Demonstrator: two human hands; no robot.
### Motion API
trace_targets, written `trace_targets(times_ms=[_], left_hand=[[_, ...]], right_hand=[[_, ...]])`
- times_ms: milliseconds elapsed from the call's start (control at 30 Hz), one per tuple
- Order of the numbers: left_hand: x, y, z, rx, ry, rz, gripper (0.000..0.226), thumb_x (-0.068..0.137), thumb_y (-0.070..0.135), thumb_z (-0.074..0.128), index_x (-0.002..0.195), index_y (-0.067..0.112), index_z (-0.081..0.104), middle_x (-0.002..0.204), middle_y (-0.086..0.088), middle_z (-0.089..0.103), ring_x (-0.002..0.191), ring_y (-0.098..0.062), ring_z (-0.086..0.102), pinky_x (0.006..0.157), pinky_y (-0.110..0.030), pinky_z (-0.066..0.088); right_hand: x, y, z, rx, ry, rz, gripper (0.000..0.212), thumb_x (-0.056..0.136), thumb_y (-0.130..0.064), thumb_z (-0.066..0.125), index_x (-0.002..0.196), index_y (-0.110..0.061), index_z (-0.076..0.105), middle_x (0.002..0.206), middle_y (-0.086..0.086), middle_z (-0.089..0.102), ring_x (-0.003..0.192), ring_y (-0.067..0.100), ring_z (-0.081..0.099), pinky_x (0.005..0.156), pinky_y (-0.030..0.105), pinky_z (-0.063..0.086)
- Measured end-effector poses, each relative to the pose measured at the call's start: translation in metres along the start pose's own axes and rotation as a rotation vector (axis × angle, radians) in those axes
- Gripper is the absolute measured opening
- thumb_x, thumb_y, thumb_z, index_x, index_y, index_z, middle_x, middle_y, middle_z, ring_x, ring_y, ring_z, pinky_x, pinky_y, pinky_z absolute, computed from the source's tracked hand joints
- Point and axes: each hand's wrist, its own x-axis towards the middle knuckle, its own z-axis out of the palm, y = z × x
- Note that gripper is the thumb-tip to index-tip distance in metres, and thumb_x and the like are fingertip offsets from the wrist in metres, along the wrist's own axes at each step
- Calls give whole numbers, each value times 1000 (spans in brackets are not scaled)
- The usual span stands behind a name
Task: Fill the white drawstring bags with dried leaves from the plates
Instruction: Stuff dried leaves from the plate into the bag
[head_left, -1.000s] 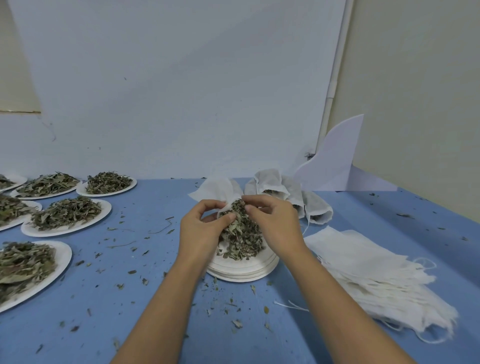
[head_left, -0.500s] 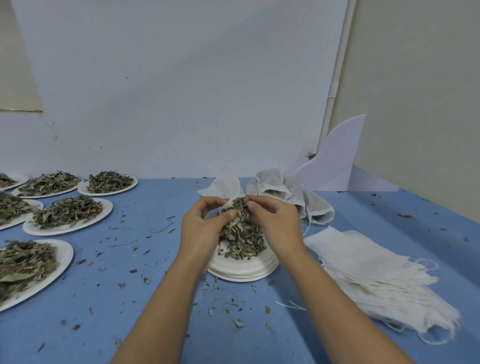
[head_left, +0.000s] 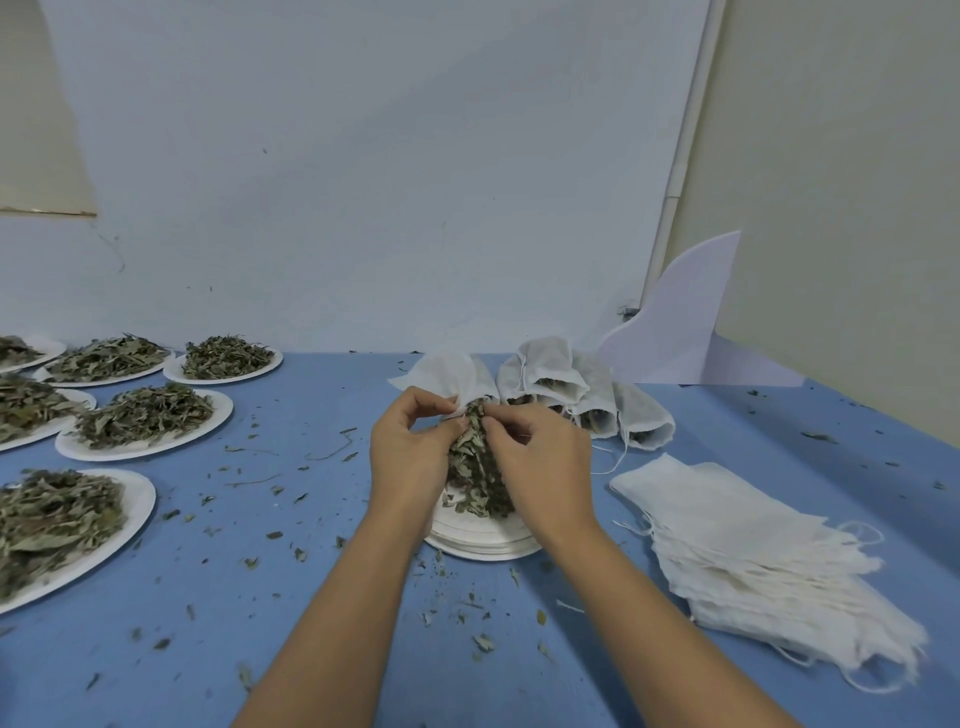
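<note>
6 plates (head_left: 222, 414) on the left, each heaped with dried leaves (head_left: 145, 418)?

Yes, 6, spread from near to far on the blue table (head_left: 322, 623). The far-left one is cut by the frame edge. Loose leaf bits (head_left: 483, 642) lie scattered from there toward the middle.

And in the middle?

A stack of plates (head_left: 483, 545) with a heap of leaves (head_left: 475, 483) on top, and the 2 hands over it. The left hand (head_left: 410, 457) pinches the lip of a white drawstring bag (head_left: 447, 376) between thumb and forefinger. The bag's body lies on the far side of the stack, with its mouth turned toward the heap.

The right hand?

The right hand (head_left: 540, 467) has its fingers curled. Thumb and fingertips are closed on leaves at the bag's mouth, just beside the left thumb. Whether it also holds cloth, I cannot tell. The leaves rise from the plate right up to that mouth.

Further right?

Filled bags (head_left: 550, 364) are bunched at the far side, just right of the held one, with leaves showing in their mouths and strings trailing. Behind them a curved white card (head_left: 680, 322) stands by the wall. Near right lies a flat pile of empty bags (head_left: 753, 545), to the right of the right forearm.
</note>
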Motion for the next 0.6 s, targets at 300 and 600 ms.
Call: trace_targets(times_ms=[300,600], left_hand=[[-5,-2,5,101,-38,50,20,85,7,65,82,22,52,78,-5,61,56,-13,54,51,-20,46],[-1,-3,0,-30,38,-58,32,72,22,82,82,22,51,92,-2,60,88,-24,62,82,-44,53]], right_hand=[[-9,-11,12,226,-135,221,33,92,-15,48,118,-22,68,106,-13,65,103,2,55,83,9,37],[2,-16,4,706,-66,477,31,92,-11,42,90,-8,73,81,0,74,75,5,68,59,10,47]])
